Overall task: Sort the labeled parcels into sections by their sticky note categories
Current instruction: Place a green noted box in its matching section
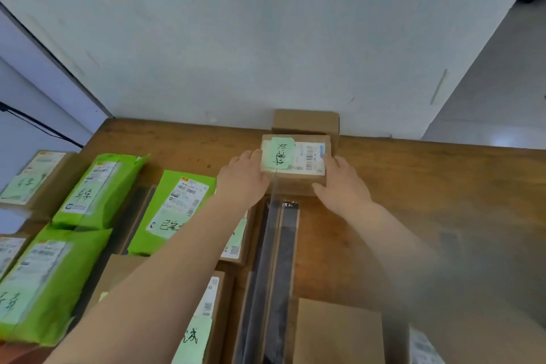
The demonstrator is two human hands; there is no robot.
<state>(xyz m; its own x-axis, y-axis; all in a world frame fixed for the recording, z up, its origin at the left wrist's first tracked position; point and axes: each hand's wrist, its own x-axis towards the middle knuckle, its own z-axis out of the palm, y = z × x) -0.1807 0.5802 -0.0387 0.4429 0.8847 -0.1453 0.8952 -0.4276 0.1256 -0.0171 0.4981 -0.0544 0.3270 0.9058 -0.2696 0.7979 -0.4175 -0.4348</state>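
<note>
A small cardboard parcel (295,183) with a pale green sticky note (277,154) and a white shipping label lies on the wooden table (428,186), far centre. My left hand (243,177) grips its left side and my right hand (339,180) grips its right side. Behind it a plain cardboard box (305,121) stands against the wall. A dark strip divider (277,260) runs from the parcel toward me.
Left of the divider lie several green mailer bags (97,189) and cardboard parcels with green notes (32,177). A plain cardboard box (336,331) sits near right of the divider. A white wall backs the table; a black cable hangs at far left.
</note>
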